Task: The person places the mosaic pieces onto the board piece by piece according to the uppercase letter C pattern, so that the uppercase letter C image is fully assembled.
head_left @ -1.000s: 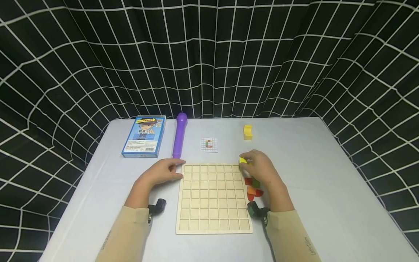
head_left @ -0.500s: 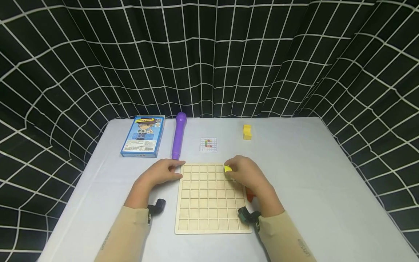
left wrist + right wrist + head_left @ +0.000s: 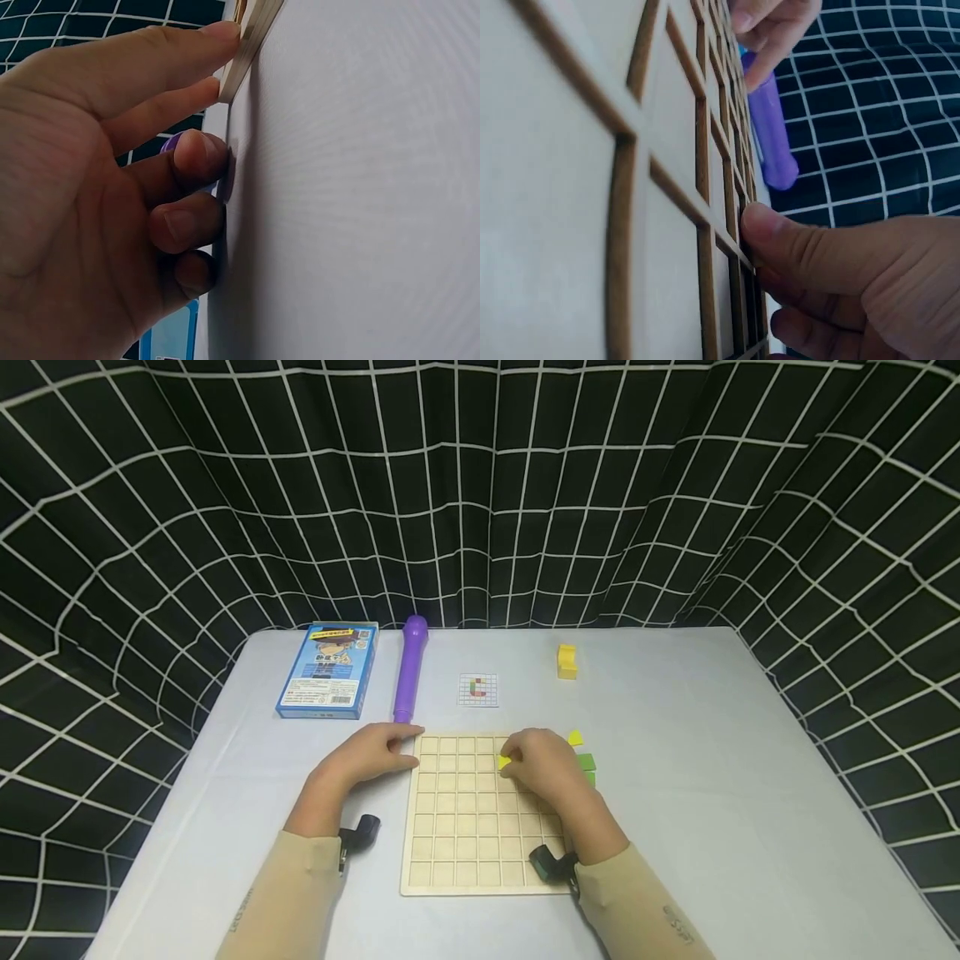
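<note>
A wooden grid board lies flat on the table between the hands. My left hand rests at its upper left side. In the left wrist view the thumb and index finger reach the board's edge, with the other fingers bent and holding nothing. Over the board's upper right cells, my right hand pinches a small yellow block between thumb and fingers. That block is hidden in the right wrist view, where the thumb meets the grid.
Right of the board lie a yellow piece and green blocks, partly behind the right arm. Beyond it are a small pattern card, a purple microphone-shaped stick, a blue box and a yellow curved block.
My right hand has carried the yellow block leftward from beside the board and then slightly nearer, over the grid. The right forearm now covers the red and orange pieces. My left hand stays put.
</note>
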`<state>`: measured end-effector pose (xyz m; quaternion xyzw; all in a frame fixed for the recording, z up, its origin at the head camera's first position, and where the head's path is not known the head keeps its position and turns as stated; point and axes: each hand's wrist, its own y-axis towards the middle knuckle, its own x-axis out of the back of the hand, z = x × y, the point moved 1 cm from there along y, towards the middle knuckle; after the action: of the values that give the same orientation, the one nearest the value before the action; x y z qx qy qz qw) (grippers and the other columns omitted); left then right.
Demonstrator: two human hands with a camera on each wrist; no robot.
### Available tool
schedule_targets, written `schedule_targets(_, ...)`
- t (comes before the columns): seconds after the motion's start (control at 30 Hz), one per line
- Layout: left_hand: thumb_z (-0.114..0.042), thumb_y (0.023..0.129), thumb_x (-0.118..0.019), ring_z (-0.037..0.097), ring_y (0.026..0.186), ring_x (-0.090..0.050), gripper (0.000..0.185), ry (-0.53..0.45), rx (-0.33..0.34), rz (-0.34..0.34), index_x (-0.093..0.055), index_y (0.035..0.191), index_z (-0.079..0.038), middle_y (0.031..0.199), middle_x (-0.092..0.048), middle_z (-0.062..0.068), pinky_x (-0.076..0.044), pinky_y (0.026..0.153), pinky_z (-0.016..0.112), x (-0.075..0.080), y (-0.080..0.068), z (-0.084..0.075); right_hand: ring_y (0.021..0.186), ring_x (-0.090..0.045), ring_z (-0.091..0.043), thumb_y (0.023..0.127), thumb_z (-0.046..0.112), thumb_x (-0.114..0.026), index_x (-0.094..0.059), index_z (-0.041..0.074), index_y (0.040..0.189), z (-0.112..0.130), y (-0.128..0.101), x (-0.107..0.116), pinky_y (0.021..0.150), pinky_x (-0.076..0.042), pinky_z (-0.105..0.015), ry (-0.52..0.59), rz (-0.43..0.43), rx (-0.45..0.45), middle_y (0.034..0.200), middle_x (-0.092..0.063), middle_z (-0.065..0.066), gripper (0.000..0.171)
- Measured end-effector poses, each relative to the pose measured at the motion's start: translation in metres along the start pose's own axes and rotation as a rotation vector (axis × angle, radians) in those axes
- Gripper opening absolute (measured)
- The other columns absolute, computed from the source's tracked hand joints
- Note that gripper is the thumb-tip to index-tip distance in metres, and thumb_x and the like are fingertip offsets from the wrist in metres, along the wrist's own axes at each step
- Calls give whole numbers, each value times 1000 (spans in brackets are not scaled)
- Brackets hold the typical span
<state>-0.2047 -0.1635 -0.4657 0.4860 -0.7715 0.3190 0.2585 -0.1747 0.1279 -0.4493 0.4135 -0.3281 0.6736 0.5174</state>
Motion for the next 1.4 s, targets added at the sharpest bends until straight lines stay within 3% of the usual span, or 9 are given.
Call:
schedule_targets(0.13,-28,85,-84,19,73,-48,58,-19,6,-23,-64,137,-11,78,-52,4,-39,69,37,-1,1,-1,78,-59,-16,75,22,-92,-80,12,94,-4,2,1,76,-51,-37,44,9,-16,83,-67,4,25)
schedule_targets(0.27,-27,83,-85,18,70,-47,56,-14,5,-44,-67,133,-8,76,-51,3,-39,67,36,-1,1,0,81,-56,-20,84,29,-86,-79,11,106,-17,3,19,78,-49,-39,150,31,-44,86,-65,1,30)
schedule_targets(0.4,-28,84,-85,19,71,-45,59,-27,14,-42,-67,136,-7,75,-51,7,-39,66,36,0,0,0,83,-55,-25,93,27,-76,-77,10,115,-44,0,46,73,-47,-40,223,9,-142,91,-63,-5,28)
schedule_targets(0.47,-30,85,-84,20,77,-49,59,-31,23,-38,-67,137,-9,86,-61,9,-43,70,37,0,0,0,86,-54,-26,94,24,-73,-76,10,115,-58,-3,57,73,-46,-39,229,14,-208,94,-62,-7,25)
schedule_targets(0.63,-33,87,-82,23,99,-54,59,-33,49,-24,-65,140,-13,129,-66,15,-47,91,43,0,-2,0,93,-52,-27,88,18,-79,-75,11,108,-79,-8,65,75,-44,-39,257,205,-317,95,-59,-9,22)
schedule_targets(0.8,-32,87,-82,24,100,-54,59,-46,56,-22,-64,141,-13,128,-66,15,-47,91,44,1,-2,-2,80,-53,-24,79,8,-82,-71,10,101,-82,-9,55,68,-44,-36,254,372,-303,84,-57,-8,24)
schedule_targets(0.97,-33,86,-83,23,93,-53,60,-47,53,-21,-65,140,-13,113,-67,13,-46,83,40,0,0,-2,80,-54,-23,80,9,-80,-69,9,98,-82,-10,51,67,-45,-35,209,336,-318,88,-60,-7,21)
schedule_targets(1.2,-33,87,-83,23,97,-54,60,-51,58,-20,-65,140,-13,120,-67,12,-47,89,43,0,-1,-3,83,-55,-25,80,9,-77,-68,10,99,-78,-7,53,68,-46,-37,174,302,-328,90,-61,-7,21)
schedule_targets(1.4,-34,86,-83,23,93,-53,60,-42,56,-24,-65,140,-14,107,-66,10,-45,83,40,0,0,-2,83,-55,-25,83,12,-76,-66,8,103,-57,-5,61,67,-46,-36,243,194,-256,96,-62,-8,23)
